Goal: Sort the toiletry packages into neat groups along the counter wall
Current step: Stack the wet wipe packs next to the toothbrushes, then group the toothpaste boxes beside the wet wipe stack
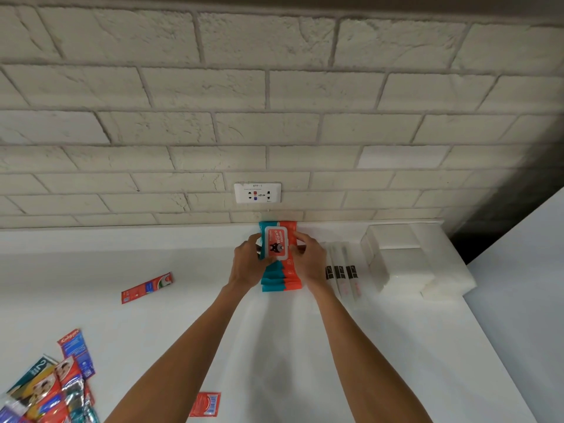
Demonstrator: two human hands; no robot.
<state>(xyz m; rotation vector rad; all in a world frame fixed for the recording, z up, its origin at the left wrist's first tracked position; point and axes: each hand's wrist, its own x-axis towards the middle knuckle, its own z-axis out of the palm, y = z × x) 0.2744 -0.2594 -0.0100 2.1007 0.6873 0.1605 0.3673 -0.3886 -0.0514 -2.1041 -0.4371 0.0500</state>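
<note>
A stack of teal-and-orange wet-wipe packs [282,279] stands on the white counter against the brick wall, below the socket. The top wipes pack [277,243] has a white flip lid. My left hand [251,261] grips its left side and my right hand [308,259] grips its right side. Three clear slim packages with black labels [341,274] lie in a row just right of the stack. White tissue packs [406,257] are grouped at the far right by the wall. One red toothpaste box [147,287] lies alone to the left.
A jumbled pile of toothpaste boxes and sachets [58,389] sits at the bottom left. One small red packet [205,404] lies near the front edge between my forearms. A wall socket [257,192] is above the stack. A white surface [525,300] rises at the right.
</note>
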